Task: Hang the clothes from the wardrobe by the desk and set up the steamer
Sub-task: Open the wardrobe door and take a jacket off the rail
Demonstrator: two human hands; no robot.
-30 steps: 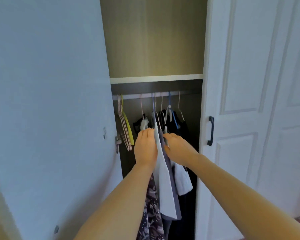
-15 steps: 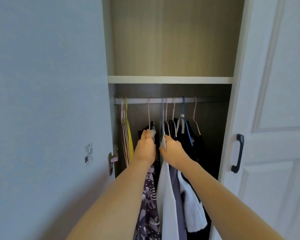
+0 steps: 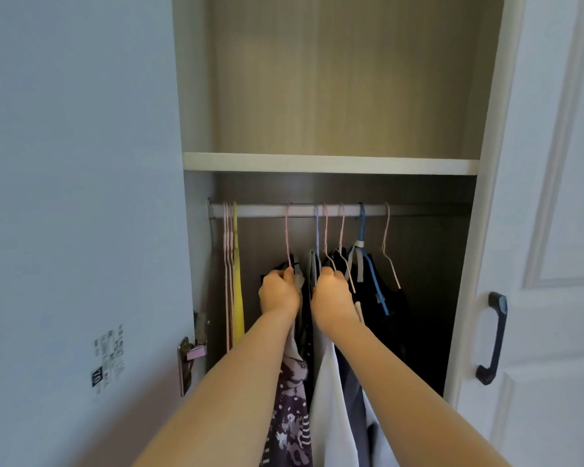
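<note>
Under the rail point(image 3: 338, 210), both hands now higher, left hand point(image 3: 279, 293) and right hand point(image 3: 332, 298) fingers curled gripping hanger necks.

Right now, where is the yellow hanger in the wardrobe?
In the head view, the yellow hanger hangs at the far left end of the rail, beside the empty pink hangers and left of the left hand.

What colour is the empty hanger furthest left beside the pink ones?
Yellow: the empty plastic hanger hangs on the rail, head view.
</note>
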